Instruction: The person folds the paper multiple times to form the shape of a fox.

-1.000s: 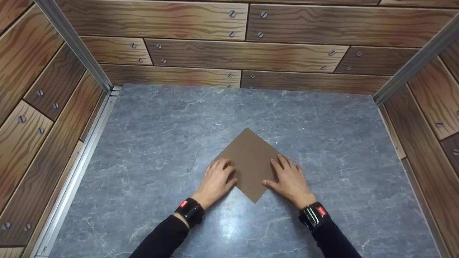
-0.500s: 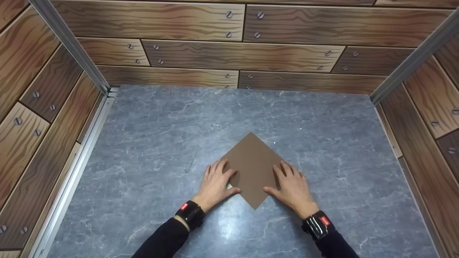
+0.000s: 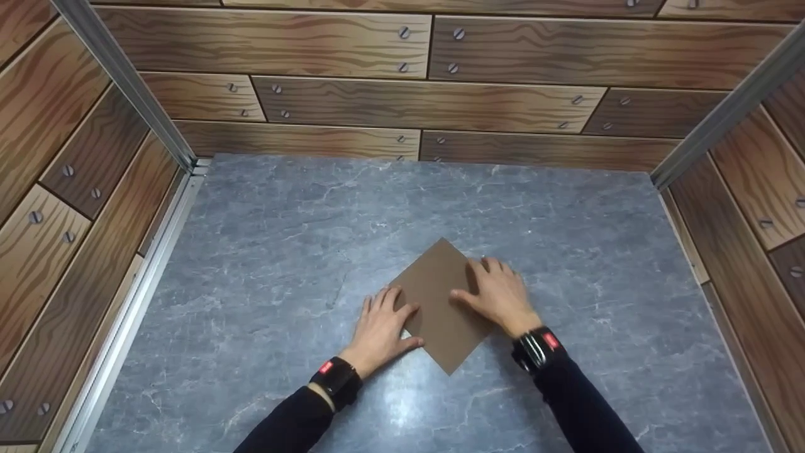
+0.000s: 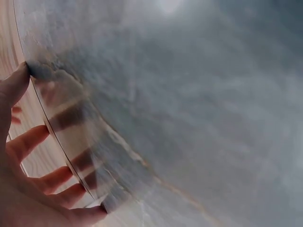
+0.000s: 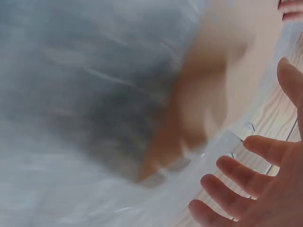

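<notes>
1. Wood-patterned walls fill the upper frame and run down both sides, cut off by the frame edges.
2. The grey marbled tabletop spans the middle and bottom.
3. The brown sheet lies on it, just below and right of centre, turned like a diamond. Handling it well likely means light, even pressure from both sides, so it neither skids nor creases.
4. The left hand, fingers apart, covers the sheet's left corner; its flat fingertips should steady that edge.
5. The right hand, fingers apart and thumb over the sheet, hides the right corner; whether it presses or hovers, I cannot tell. The right wrist view is blurred.
6. A pale patch by the left thumb is too small to identify.
</notes>
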A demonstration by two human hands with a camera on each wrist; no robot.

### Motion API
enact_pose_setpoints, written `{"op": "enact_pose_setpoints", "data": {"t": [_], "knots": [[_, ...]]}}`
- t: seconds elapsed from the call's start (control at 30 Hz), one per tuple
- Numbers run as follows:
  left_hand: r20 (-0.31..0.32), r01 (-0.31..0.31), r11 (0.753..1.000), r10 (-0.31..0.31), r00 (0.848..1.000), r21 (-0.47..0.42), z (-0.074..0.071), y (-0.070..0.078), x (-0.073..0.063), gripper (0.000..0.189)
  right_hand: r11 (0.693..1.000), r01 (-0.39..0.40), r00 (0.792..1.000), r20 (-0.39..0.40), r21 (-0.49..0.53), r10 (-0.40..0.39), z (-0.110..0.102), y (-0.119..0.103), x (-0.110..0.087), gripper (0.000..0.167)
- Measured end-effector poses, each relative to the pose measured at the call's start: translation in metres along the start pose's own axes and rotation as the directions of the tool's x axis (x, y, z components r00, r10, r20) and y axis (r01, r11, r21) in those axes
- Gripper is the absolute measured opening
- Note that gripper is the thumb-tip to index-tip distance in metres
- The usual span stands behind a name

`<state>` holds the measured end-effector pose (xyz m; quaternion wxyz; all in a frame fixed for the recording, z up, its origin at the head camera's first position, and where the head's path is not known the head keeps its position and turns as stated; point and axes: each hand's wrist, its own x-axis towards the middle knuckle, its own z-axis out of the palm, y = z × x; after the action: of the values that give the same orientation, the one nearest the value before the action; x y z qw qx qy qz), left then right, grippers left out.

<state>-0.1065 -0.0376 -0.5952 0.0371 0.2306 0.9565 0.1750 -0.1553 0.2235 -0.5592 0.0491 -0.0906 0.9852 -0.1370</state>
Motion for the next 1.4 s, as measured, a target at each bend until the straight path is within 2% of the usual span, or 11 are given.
{"op": "enact_pose_setpoints", "data": {"t": [0.1,0.3,0.53,0.77,1.07,1.4], "knots": [[0.001,-0.003,1.000,0.003,1.000,0.009,0.000,0.000,0.000,0.070,1.000,-0.016,0.999,0.042,0.025,0.015,-0.003,-0.006,0.021,0.090],[0.004,-0.006,1.000,0.006,1.000,0.015,-0.001,0.001,0.003,0.068,0.999,-0.029,0.997,0.069,0.027,0.027,-0.001,-0.014,0.055,0.087],[-0.007,-0.017,1.000,0.017,1.000,0.011,0.000,0.002,0.003,0.065,0.997,-0.067,0.993,0.101,0.026,0.064,0.005,-0.017,0.075,0.086],[-0.024,-0.027,0.999,0.028,0.999,0.018,0.002,0.001,0.004,0.065,0.998,-0.060,0.996,0.069,-0.013,0.061,0.012,-0.020,0.080,0.084],[-0.012,-0.025,0.999,0.025,1.000,0.023,0.000,0.001,0.002,0.065,0.999,-0.035,0.998,0.052,-0.035,0.037,0.016,-0.024,0.074,0.078],[-0.025,-0.026,1.000,0.026,0.999,0.013,0.000,0.001,0.002,0.064,0.998,0.033,0.999,-0.001,0.048,-0.033,0.014,-0.025,0.064,0.056]]}}
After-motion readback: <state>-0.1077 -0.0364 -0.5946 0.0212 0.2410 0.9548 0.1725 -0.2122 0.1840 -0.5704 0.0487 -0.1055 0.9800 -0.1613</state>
